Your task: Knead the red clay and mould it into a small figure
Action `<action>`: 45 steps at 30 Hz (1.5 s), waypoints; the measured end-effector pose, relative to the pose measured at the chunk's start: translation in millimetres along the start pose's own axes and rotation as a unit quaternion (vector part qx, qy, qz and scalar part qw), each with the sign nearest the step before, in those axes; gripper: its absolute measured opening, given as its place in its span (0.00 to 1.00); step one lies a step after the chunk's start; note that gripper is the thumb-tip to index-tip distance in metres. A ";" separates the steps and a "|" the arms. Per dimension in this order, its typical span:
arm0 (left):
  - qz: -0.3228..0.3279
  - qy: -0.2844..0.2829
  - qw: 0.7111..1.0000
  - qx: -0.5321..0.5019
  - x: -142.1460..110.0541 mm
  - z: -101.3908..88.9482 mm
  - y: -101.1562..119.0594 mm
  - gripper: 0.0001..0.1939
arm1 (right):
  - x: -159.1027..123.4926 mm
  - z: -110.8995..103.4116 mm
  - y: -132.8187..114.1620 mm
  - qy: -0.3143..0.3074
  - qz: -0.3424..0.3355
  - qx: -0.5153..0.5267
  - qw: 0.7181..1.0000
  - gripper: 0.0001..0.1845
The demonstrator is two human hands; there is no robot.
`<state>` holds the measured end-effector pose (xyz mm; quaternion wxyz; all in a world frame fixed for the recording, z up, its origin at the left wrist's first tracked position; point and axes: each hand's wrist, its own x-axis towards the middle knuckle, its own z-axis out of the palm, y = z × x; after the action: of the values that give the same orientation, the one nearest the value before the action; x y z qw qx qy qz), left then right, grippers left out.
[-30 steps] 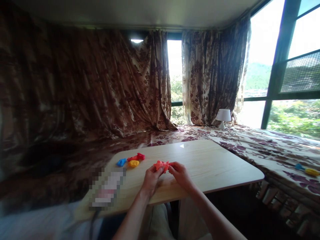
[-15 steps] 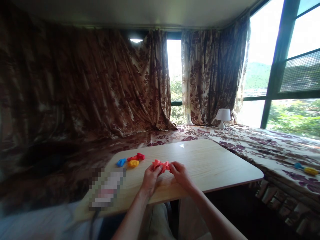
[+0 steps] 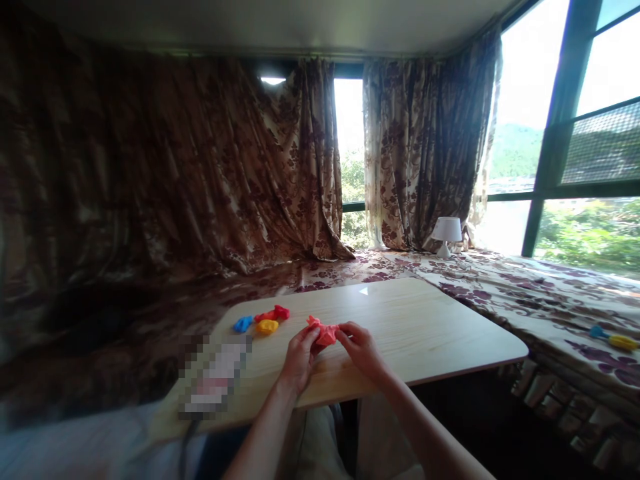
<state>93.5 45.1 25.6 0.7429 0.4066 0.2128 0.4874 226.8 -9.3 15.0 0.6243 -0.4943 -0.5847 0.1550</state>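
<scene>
Between my hands is a crumpled coral-red piece (image 3: 327,335), thin and ruffled like paper or light cloth; I cannot tell which. My left hand (image 3: 299,357) pinches its left side, thumb on top. At its right edge, the fingers of my right hand (image 3: 361,347) are closed on it. Both hands are just above the near part of the pale wooden table (image 3: 425,327). Beyond my left hand lie a crumpled yellow piece (image 3: 267,327), a red one (image 3: 273,313) and a blue one (image 3: 243,325).
A pixelated flat item (image 3: 216,380) with a dark cord lies on the table's left side. To the right, a blue and yellow piece (image 3: 617,340) rests on the flower-patterned cover (image 3: 500,287). A white lamp (image 3: 447,231) stands by the curtains (image 3: 405,153).
The coral-red piece has been gathered and turned between my fingers, its right part now bunched lower. My hands have shifted only slightly. The other pieces stay where they were.
</scene>
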 end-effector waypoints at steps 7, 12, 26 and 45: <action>0.012 0.000 1.000 0.004 -0.2 -1.0 -1.1 0.18 | -0.8 0.0 -0.2 -0.013 -0.012 0.020 1.000 0.09; 0.014 -0.013 1.000 0.008 -0.6 -1.8 0.0 0.17 | -0.8 -2.3 -2.4 -0.042 -0.014 0.029 0.999 0.08; 0.006 -0.018 0.999 0.046 -5.0 3.6 4.9 0.13 | -2.5 -5.4 -16.6 -0.061 0.020 0.055 0.996 0.11; 0.192 0.091 0.933 0.291 11.8 -12.0 -5.6 0.10 | -1.6 1.5 8.6 -0.020 -0.006 -0.095 0.995 0.09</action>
<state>93.2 59.3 15.0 0.4619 0.5921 0.3294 0.5724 228.3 -5.8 7.0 0.5636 -0.5444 -0.6123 0.1054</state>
